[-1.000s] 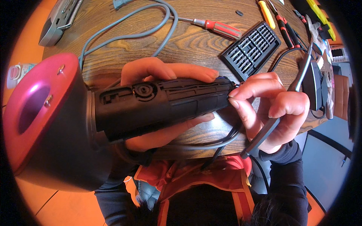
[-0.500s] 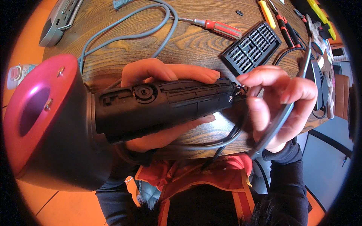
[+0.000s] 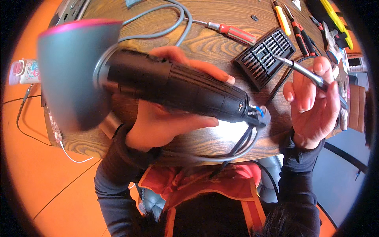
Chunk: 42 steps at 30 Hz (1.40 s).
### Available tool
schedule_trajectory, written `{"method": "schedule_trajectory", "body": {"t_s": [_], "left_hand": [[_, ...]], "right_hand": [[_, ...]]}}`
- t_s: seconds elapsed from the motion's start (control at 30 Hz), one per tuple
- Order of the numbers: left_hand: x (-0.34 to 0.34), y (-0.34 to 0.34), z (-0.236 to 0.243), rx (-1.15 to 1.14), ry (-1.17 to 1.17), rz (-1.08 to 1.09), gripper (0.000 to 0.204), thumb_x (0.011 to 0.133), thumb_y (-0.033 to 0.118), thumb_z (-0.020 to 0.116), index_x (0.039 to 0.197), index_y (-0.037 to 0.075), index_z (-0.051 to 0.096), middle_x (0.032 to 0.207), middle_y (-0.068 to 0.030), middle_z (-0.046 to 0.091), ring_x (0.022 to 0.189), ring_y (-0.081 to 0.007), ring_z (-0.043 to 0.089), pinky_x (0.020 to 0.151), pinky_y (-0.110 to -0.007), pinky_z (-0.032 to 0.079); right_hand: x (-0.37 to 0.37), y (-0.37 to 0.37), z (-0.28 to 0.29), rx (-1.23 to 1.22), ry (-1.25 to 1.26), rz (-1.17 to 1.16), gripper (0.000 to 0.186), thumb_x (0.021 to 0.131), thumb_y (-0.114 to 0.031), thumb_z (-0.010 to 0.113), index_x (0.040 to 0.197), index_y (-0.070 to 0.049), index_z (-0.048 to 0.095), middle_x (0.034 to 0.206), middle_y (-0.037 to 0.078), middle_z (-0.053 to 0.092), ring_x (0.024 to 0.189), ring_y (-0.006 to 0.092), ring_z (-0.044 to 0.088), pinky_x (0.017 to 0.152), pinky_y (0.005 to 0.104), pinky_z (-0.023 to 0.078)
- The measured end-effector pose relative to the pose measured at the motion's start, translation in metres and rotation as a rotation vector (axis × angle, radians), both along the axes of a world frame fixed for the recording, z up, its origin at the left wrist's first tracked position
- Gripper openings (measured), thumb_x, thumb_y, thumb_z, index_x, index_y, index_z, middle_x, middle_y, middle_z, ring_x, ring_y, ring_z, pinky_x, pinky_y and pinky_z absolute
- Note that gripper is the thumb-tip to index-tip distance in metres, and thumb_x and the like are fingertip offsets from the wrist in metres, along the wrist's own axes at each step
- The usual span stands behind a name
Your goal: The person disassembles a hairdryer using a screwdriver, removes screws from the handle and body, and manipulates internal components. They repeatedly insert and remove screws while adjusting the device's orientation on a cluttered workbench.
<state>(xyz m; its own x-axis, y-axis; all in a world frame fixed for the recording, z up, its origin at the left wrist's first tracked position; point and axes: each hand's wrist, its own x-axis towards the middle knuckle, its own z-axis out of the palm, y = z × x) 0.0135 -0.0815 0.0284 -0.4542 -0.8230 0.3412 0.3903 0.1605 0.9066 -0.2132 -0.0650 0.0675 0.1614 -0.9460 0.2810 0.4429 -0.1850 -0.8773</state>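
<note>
Wrapped round the black handle of a hair dryer (image 3: 142,77), my left hand (image 3: 156,124) holds it slantwise above the table, fingers on top and thumb below. The grey head with its pink rim is at the left. At the handle's open lower end, bare wiring (image 3: 259,111) shows, with a bit of blue. My right hand (image 3: 314,108) grips a slim metal screwdriver (image 3: 302,71) between thumb and fingers, apart from the dryer. The screwdriver's tip points left, over the edge of a black case of screwdriver bits (image 3: 258,73).
A red-handled screwdriver (image 3: 239,34) lies behind the bit case. Beyond are a yellow-handled tool (image 3: 281,19), red-and-black pliers (image 3: 302,37) and a glove (image 3: 333,49). Grey cable (image 3: 152,34) loops across the wooden table (image 3: 213,51); more cable hangs over the near edge.
My right hand has left the handle's wired end and moved right, swinging the screwdriver round to point left. The dryer has turned in my left hand, its pink ring face now mostly out of sight.
</note>
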Motion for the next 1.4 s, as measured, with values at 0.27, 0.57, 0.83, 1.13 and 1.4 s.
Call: {"method": "schedule_trajectory", "body": {"t_s": [0.27,0.57,0.83,1.13,1.4], "left_hand": [[-0.002,0.004,-0.003,0.295,0.175,-0.167,0.081,0.054,0.008,0.081,0.111,0.009,0.023,0.1,-0.0128,0.051,0.099,-0.0301,0.053,0.084,-0.044,0.046],[-0.001,0.009,-0.003,0.437,0.158,-0.189,0.083,0.051,0.007,0.082,0.112,0.01,0.027,0.097,-0.0127,0.052,0.098,-0.0331,0.054,0.083,-0.048,0.045],[-0.004,0.009,-0.003,0.419,0.164,-0.182,0.083,0.05,0.006,0.082,0.112,0.009,0.027,0.096,-0.0128,0.053,0.097,-0.0334,0.054,0.083,-0.048,0.045],[-0.002,0.009,-0.004,0.431,0.168,-0.182,0.082,0.049,0.006,0.082,0.11,0.009,0.027,0.096,-0.0124,0.053,0.097,-0.0334,0.054,0.082,-0.048,0.046],[-0.004,0.008,-0.003,0.426,0.149,-0.176,0.079,0.048,0.007,0.083,0.107,0.008,0.03,0.091,-0.0125,0.054,0.093,-0.0315,0.055,0.081,-0.045,0.047]], "right_hand": [[0.006,0.004,-0.008,0.161,-0.113,0.046,0.03,0.089,-0.026,0.047,0.092,0.003,0.048,0.06,0.005,0.048,0.048,0.0077,0.046,0.057,0.0334,0.054],[0.018,0.008,-0.013,0.239,-0.064,0.017,0.029,0.09,-0.023,0.045,0.086,0.005,0.049,0.065,0.01,0.052,0.049,0.0124,0.051,0.051,0.0268,0.048],[0.016,0.007,-0.014,0.215,-0.043,0.064,0.026,0.089,-0.021,0.047,0.086,0.005,0.05,0.07,0.01,0.053,0.051,0.0125,0.051,0.053,0.0276,0.049],[0.018,0.007,-0.017,0.211,-0.051,0.095,0.025,0.089,-0.019,0.046,0.087,0.005,0.05,0.072,0.011,0.053,0.052,0.0125,0.052,0.053,0.0279,0.049],[0.016,0.008,-0.014,0.117,0.04,0.071,0.023,0.087,-0.018,0.05,0.086,0.005,0.05,0.074,0.011,0.054,0.054,0.0131,0.054,0.06,0.0301,0.052]]}}
